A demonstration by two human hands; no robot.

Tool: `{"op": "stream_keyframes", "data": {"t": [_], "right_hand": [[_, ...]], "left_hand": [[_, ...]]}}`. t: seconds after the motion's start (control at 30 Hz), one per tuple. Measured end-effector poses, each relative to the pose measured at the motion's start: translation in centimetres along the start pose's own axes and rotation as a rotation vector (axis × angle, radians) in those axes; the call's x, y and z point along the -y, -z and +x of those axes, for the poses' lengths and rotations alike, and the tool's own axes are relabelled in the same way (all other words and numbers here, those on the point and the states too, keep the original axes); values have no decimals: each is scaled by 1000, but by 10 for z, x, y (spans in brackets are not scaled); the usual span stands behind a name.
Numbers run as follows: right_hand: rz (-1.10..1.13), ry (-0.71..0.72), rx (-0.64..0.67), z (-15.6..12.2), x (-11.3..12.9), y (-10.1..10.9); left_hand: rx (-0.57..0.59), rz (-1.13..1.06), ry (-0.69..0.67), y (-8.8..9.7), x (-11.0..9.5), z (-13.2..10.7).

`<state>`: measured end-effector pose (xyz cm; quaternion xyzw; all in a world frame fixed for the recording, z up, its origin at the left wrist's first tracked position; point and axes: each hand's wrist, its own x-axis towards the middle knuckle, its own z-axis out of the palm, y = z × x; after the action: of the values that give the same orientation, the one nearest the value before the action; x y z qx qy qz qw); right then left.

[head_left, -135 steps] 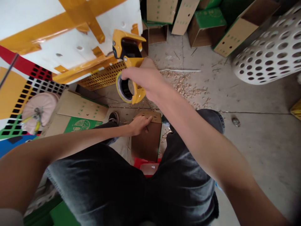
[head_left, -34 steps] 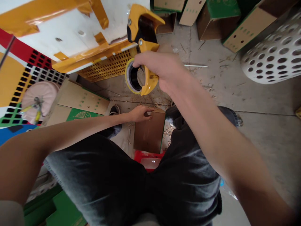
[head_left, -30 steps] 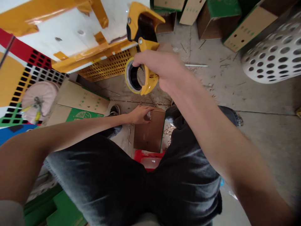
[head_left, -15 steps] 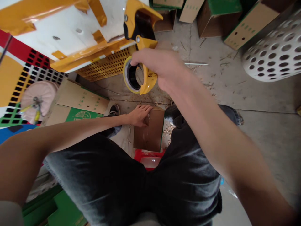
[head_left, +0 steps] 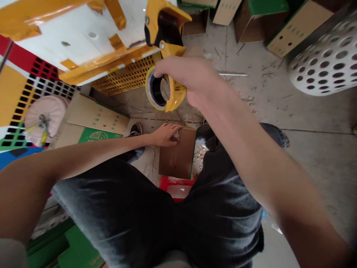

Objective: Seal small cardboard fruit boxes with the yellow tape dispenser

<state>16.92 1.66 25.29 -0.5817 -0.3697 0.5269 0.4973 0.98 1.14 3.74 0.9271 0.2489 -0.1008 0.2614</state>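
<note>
Right hand [head_left: 189,76] grips yellow tape dispenser [head_left: 176,97] aloft | left hand [head_left: 166,134] rests on brown carton [head_left: 177,158] | hands apart | tape on carton: cannot tell

The person wears dark grey denim shorts [head_left: 125,212], a little faded at the hem, and a black shoe [head_left: 135,130] with a pale edge. There is a light short sleeve [head_left: 11,255] — the left hand [head_left: 166,134] and right hand [head_left: 189,80] are bare.

Tape dispenser [head_left: 175,97] — yellow and black
</note>
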Motion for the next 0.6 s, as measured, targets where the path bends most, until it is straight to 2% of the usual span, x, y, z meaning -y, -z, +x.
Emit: {"op": "stream_keyframes", "data": {"t": [0.27,0.6], "right_hand": [[8,57,38,12,-9,4],[17,-86,-37,-1,1,2]], "left_hand": [[-27,1,25,-3,3,5],[-6,93,4,-10,-3,2]]}}
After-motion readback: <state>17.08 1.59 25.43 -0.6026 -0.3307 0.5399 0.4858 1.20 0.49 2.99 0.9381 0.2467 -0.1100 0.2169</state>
